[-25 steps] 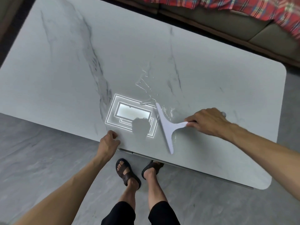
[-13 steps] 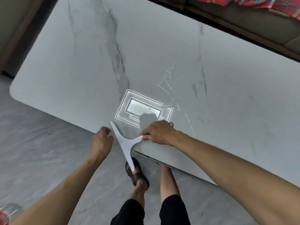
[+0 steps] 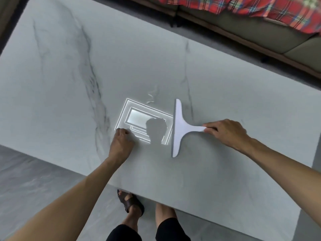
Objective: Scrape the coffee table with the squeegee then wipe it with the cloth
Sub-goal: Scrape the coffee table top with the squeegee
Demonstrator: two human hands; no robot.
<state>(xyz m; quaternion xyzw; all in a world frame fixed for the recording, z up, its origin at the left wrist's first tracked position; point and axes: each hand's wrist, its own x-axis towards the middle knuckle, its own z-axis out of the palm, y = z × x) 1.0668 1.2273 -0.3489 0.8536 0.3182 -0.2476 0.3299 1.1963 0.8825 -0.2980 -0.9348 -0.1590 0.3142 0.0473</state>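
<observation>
Squeegee [image 3: 178, 129] on table [image 3: 69, 84], blade touching the right edge of the light reflection [image 3: 139, 117]. Right hand [image 3: 225, 133] pinches the handle end, fingers curled round it. Left hand [image 3: 121, 145] rests at the reflection's near-left corner, fingers bent under; cannot tell if it holds anything. Squeegee looks light and stiff, blade edge probably flexible; 1 sensible hold, the handle. Water streaks [image 3: 151, 96] just beyond the reflection. No cloth in view.

White squeegee [image 3: 178, 131], grey-veined marble coffee table [image 3: 69, 75]

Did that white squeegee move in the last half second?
Yes. The squeegee hung past the near edge of the table before; now it lies wholly on top, farther in, held by the right hand.
</observation>
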